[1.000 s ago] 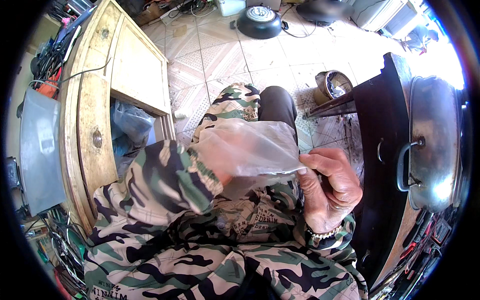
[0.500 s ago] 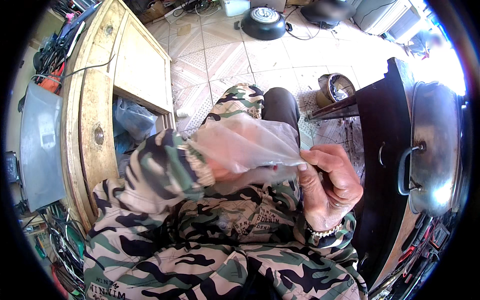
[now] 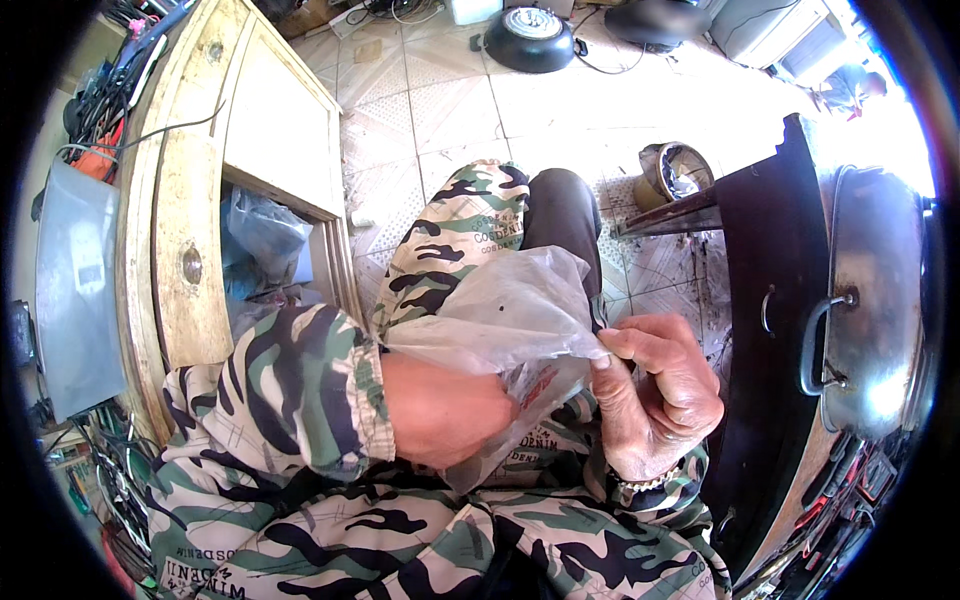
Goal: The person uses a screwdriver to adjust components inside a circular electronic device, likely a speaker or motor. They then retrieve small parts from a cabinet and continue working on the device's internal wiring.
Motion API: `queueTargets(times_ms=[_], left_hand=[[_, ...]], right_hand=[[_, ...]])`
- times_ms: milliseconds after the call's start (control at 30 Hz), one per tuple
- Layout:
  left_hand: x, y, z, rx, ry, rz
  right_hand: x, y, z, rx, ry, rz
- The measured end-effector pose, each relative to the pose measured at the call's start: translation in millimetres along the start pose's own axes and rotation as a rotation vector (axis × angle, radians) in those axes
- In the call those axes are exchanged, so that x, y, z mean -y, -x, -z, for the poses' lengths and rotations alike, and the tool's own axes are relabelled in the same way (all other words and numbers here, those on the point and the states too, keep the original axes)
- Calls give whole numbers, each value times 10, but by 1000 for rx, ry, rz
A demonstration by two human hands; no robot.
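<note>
A thin, translucent plastic bag hangs crumpled above my lap. My right hand pinches the edge of its mouth between thumb and forefinger. My left hand is at the bag's mouth on the other side, its back and wrist bare of plastic. The bag's film covers the left fingertips, so their grip is hidden. Beside those fingers, red marks show on or through the clear plastic; what bears them cannot be made out.
At left stands a worn wooden cabinet with plastic bags inside. A dark drawer unit and a lidded metal pan are at right. Ahead on the tiles are a bucket and a round black appliance.
My left hand, blurred and covered by the bag earlier, now shows bare and steady at its mouth, slightly lower. The bag's mouth has dropped toward my lap. My right hand keeps its pinch.
</note>
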State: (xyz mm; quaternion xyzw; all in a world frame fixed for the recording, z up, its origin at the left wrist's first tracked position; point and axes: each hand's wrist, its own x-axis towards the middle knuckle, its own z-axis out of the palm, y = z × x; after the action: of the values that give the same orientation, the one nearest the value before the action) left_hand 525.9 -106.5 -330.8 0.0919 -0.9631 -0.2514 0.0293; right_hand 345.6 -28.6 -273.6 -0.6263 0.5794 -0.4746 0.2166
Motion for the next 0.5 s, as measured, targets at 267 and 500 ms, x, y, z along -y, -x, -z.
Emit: queueTargets(times_ms=[267,500], left_hand=[[230,-263,-329,-84,-66,302],[336,-399,-572,-20,-141,377]], right_hand=[[8,16,3,31,-3,-32],[-68,-35,-62,32,10,0]])
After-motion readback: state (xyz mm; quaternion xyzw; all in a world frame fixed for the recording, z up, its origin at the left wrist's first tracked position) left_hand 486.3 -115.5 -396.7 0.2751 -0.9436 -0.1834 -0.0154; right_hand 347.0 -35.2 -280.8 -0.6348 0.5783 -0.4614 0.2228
